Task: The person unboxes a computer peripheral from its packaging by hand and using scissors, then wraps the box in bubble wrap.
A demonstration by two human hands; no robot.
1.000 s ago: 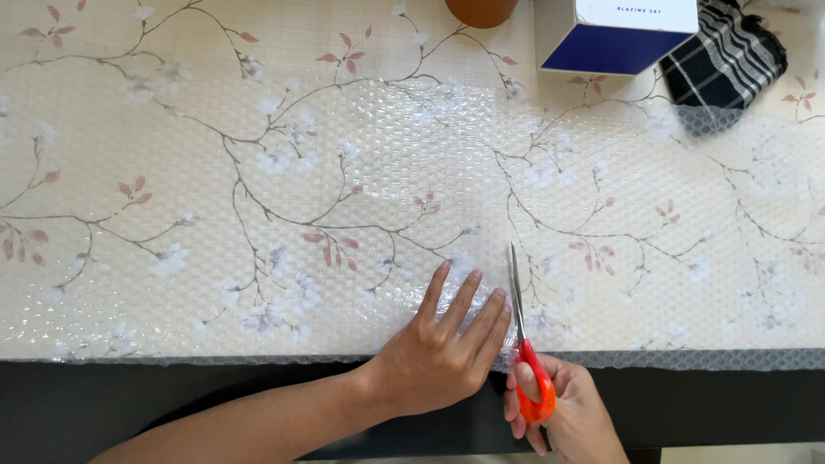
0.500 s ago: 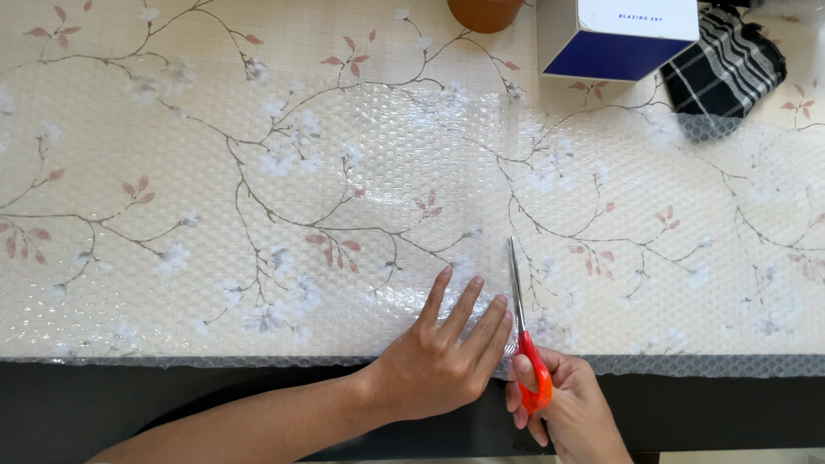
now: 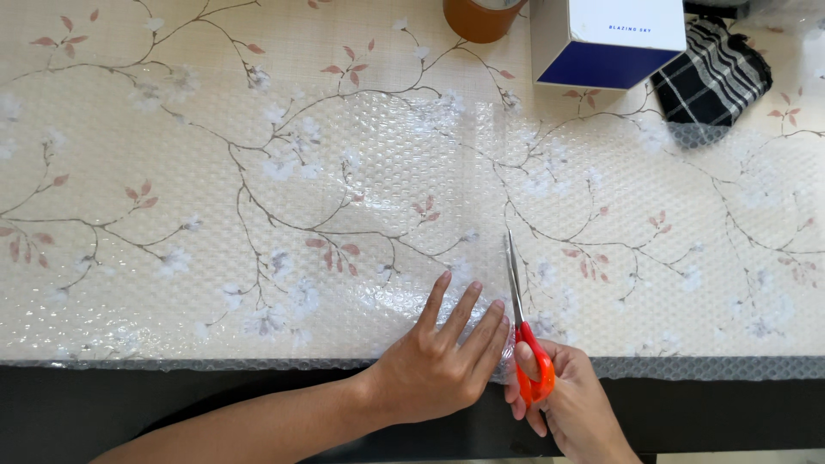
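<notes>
Scissors (image 3: 521, 320) with orange handles are working into a sheet of clear bubble wrap (image 3: 412, 198) that lies flat over a table (image 3: 112, 103) covered in a cream cloth printed with branches and blossoms. The right hand (image 3: 571, 408) is at the table's near edge, right of the middle, its fingers closed through the handle loops, and the blades point straight away toward the far edge, drawn nearly together. The left hand (image 3: 438, 365) lies flat on the wrap just beside the blades, on their left, fingers spread and straight, pressing the sheet down at the near edge. As a judgement of progress: the cut looks begun but young — the blade tips have reached only a short way in from the near edge, and the wrap beyond them, up toward the far edge, appears whole. Whether the film behind the tips is already parted I cannot tell, since the clear material hides any slit. Most of the sheet's depth remains to be crossed. At the far edge stand a white and blue box (image 3: 606, 39), a brown round container (image 3: 479, 17) and, toward the far right corner, a folded black checked cloth (image 3: 713, 77) — all well apart from the hands.
</notes>
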